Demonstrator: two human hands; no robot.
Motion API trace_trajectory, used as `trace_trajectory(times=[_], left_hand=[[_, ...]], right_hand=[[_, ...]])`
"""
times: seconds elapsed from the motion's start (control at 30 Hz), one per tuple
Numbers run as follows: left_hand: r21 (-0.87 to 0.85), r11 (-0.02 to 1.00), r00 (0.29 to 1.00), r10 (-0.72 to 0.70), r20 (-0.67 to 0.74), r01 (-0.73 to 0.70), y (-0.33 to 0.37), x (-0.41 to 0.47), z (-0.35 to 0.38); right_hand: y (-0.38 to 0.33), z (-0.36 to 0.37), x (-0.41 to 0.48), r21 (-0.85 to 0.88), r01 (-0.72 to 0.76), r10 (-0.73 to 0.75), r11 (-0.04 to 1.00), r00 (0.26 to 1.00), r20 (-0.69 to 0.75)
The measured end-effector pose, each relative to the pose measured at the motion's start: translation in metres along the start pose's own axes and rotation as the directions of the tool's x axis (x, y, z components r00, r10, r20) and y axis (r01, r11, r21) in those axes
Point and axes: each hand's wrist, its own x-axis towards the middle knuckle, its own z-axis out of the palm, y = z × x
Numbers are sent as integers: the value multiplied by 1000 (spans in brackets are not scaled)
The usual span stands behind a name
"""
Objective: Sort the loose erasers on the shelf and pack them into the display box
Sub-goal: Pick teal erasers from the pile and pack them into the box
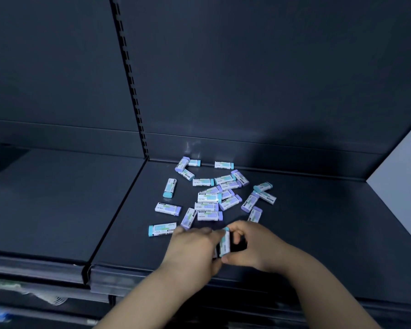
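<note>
Near the shelf's [318,233] front edge, the left hand [192,248] and right hand [254,245] meet, fingers curled around an upright eraser [225,243] held between them; a second one may hide behind the left fingers. Loose erasers [209,198] lie scattered toward the back edge.

Background: dark shelving only
Slotted upright [131,84] splits dark back panel [247,67]; grey side wall [403,167] far right; blurred pale packaging [45,298] on lower tier, bottom left.
</note>
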Motion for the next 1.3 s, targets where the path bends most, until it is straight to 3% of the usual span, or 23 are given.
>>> trace_trajectory(times=[0.17,0.37,0.6,0.73,0.97,1.3], left_hand=[[-65,994,993,-84,78,89,-16,-1,-3],[-89,981,959,-145,241,171,-31,0,-7],[-151,975,958,-120,261,163,-26,3,-7],[-144,980,970,-103,219,136,-26,3,-7],[-176,978,994,-110,6,109,-52,-4,-20],[-208,967,984,-166,-60,150,-150,-38,-46]], right_hand=[[-1,-5,-6,-204,-9,5,979,1000,-23],[-5,-5,-6,-188,6,-6,982,1000,3],[-9,-4,-7,-151,12,-11,988,1000,6],[-5,-4,-9,-109,40,-40,993,999,4],[-19,-2,-2,89,22,-14,996,996,-91],[-112,53,45,2,93,-92,996,983,-161]])
